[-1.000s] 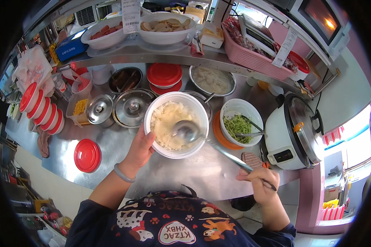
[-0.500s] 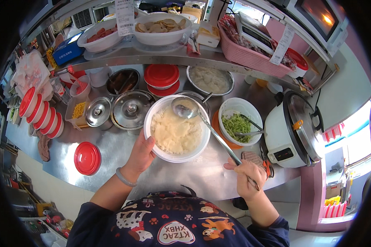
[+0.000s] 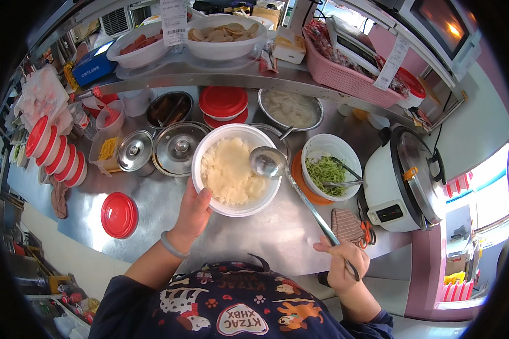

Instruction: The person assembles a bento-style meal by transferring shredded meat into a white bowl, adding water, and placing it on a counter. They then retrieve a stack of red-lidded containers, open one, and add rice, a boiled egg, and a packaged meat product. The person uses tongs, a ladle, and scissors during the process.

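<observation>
Nearest the lower edge of the frame, the right hand (image 3: pixel 341 264) is closed around the end of a long metal ladle (image 3: pixel 300 195). The grip sits at the far tip of the handle, so the leverage is long. The ladle looks rigid and smooth; a wet handle would likely slip, and a hold nearer mid-handle would probably steady the cup better. Its cup hangs at the right rim of the white bowl (image 3: pixel 236 169), just above the contents.

Left of centre, the left hand (image 3: pixel 193 212) grips the near rim of the white bowl, thumb over the edge and fingers hidden beneath. The bowl holds a pale, soft, mashed-looking filling. Judged by its thin wall, it is light plastic that may flex under load; a hold under the base is the safer one. It rests on the steel counter (image 3: pixel 152 212).

Farther out:
- lower left of the counter: a red lid (image 3: pixel 119 214);
- left of the bowl: two lidded steel pots (image 3: pixel 178 148);
- right of the bowl: a white tub of green shreds (image 3: pixel 330 168) with tongs in it;
- right of the frame: a rice cooker (image 3: pixel 404 178);
- beyond the bowl: a red-lidded container (image 3: pixel 223 103) and a steel basin of pale food (image 3: pixel 291 107);
- upper frame: a shelf with white bowls (image 3: pixel 223 35) and a pink basket (image 3: pixel 345 73).
</observation>
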Action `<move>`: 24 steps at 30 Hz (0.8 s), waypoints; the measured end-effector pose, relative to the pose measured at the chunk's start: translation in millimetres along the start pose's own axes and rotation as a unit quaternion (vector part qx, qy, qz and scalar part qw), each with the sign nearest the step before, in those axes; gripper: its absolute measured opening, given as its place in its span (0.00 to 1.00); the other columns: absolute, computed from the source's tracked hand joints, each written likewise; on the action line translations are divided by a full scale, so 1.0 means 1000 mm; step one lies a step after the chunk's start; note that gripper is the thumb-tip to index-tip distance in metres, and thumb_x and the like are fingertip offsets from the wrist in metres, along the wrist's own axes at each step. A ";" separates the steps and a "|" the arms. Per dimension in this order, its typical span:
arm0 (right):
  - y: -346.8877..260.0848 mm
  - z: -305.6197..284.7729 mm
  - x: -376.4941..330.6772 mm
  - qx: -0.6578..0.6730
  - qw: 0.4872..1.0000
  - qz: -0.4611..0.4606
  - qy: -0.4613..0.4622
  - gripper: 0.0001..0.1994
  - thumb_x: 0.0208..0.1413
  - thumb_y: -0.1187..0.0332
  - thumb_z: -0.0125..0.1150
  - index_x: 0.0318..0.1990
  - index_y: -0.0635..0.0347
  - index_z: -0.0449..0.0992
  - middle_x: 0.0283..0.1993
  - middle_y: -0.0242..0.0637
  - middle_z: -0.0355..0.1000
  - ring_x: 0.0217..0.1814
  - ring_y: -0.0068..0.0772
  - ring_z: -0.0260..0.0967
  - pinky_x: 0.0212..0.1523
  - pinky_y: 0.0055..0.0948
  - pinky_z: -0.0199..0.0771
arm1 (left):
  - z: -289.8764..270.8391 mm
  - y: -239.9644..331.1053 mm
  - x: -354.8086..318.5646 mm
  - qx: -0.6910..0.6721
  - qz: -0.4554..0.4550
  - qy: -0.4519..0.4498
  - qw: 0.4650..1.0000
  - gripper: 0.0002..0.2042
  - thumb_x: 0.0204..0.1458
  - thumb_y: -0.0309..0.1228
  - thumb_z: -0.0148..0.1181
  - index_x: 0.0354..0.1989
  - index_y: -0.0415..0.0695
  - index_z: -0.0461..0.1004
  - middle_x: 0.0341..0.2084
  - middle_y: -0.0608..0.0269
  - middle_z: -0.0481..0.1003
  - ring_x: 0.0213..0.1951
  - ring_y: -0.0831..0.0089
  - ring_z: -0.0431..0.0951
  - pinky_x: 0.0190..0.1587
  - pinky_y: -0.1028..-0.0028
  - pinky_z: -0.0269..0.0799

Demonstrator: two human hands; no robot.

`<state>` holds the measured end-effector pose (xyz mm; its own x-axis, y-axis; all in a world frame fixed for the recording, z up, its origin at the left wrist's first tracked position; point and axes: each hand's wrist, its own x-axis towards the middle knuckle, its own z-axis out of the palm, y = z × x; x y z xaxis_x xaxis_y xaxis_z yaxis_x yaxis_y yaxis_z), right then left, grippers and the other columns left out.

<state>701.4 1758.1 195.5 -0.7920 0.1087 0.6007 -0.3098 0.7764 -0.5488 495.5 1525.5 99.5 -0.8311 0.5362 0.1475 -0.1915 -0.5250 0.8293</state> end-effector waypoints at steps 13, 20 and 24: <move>-0.014 0.035 0.010 0.255 0.956 0.134 0.054 0.04 0.56 0.83 0.43 0.35 0.68 0.66 0.31 0.48 0.77 0.35 0.41 0.79 0.33 0.26 0.77 | 0.001 0.002 0.000 -0.011 -0.023 -0.026 0.999 0.38 0.56 0.47 0.56 0.68 0.45 0.44 0.63 0.59 0.57 0.63 0.66 0.60 0.62 0.65 0.60; -0.006 0.013 0.005 0.300 0.935 0.189 0.032 0.04 0.58 0.80 0.45 0.36 0.68 0.67 0.31 0.46 0.76 0.35 0.44 0.79 0.37 0.29 0.78 | -0.010 0.007 -0.001 -0.035 -0.023 0.002 0.999 0.33 0.58 0.43 0.54 0.67 0.47 0.46 0.61 0.61 0.59 0.60 0.71 0.63 0.59 0.69 0.63; 0.001 -0.001 0.011 0.242 0.955 0.171 -0.011 0.03 0.57 0.78 0.47 0.34 0.67 0.68 0.29 0.47 0.77 0.34 0.42 0.79 0.36 0.29 0.78 | -0.011 0.007 0.002 -0.048 -0.011 0.008 0.999 0.33 0.58 0.43 0.54 0.67 0.46 0.46 0.61 0.61 0.59 0.61 0.71 0.63 0.60 0.69 0.62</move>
<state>693.1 1761.0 202.1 -0.8996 0.2867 0.3295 -0.2345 0.3194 -0.9181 486.9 1516.1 99.8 -0.8347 0.5374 0.1199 -0.2579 -0.5741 0.7771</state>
